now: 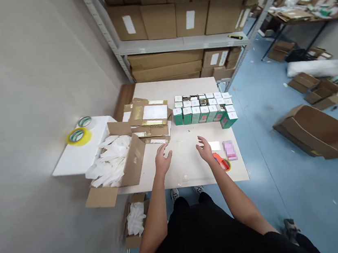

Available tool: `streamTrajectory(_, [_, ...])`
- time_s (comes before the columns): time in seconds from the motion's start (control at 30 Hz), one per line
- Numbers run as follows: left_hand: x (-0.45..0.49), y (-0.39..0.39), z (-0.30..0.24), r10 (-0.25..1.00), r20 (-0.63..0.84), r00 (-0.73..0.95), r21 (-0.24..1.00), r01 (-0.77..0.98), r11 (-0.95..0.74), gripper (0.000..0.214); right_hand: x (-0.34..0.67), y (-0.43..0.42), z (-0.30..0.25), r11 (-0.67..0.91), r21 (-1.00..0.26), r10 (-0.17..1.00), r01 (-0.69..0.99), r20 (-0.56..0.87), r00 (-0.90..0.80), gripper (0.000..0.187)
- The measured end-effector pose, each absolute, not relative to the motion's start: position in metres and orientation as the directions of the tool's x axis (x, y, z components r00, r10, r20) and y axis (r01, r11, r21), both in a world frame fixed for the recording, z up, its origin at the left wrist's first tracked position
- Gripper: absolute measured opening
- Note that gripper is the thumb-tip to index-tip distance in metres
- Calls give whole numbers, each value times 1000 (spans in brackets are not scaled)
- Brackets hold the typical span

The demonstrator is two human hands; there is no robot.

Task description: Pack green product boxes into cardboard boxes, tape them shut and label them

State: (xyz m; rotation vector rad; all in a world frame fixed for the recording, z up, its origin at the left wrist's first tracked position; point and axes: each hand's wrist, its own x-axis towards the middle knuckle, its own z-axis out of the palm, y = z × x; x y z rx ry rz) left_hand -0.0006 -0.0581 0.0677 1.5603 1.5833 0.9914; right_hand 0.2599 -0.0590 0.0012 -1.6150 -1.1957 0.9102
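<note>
My left hand (162,160) hovers above the white table (186,169), fingers apart and nothing in it. Just beyond it lies a stack of flattened cardboard boxes (153,122). My right hand (204,150) is also open and without anything in it, palm turned inward. Close to it are a white card (215,146), an orange tape dispenser (219,160) with a roll of tape, and a pink packet (230,150) that is partly blurred. Several rows of small green and white boxes (204,112) stand at the back right of the table.
An open carton (133,163) holding white paper-like strips (111,160) stands at the left. Beside it, tape rolls (78,136) rest on a white block (77,160). A metal shelf (177,43) with cartons rises behind. Another person's shoe (291,228) shows at lower right.
</note>
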Motion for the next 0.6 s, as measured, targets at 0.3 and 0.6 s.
streamTrajectory(0.3, [32,-37,3,941,-113,319,908,417,-32,40,330,-145,-94,-650,-685,669,328,-311,675,48])
streamTrajectory(0.6, [30,-65,-25,877,-203,437,881,472,-31,36,325,-182,-138,-714,-556,668,425,-359,652,40])
